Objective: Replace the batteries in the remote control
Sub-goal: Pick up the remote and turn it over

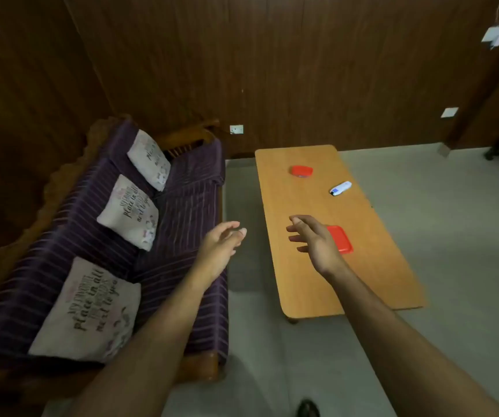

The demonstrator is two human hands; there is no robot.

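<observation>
While right hand [317,242], spread, empty, half-hides red tray [343,240]; left hand [221,248] loose, empty; remote [340,188] blurred.

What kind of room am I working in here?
Most likely a home living room: a purple striped sofa with printed cushions, a low wooden coffee table holding the remote control, and wood-panelled walls.
</observation>
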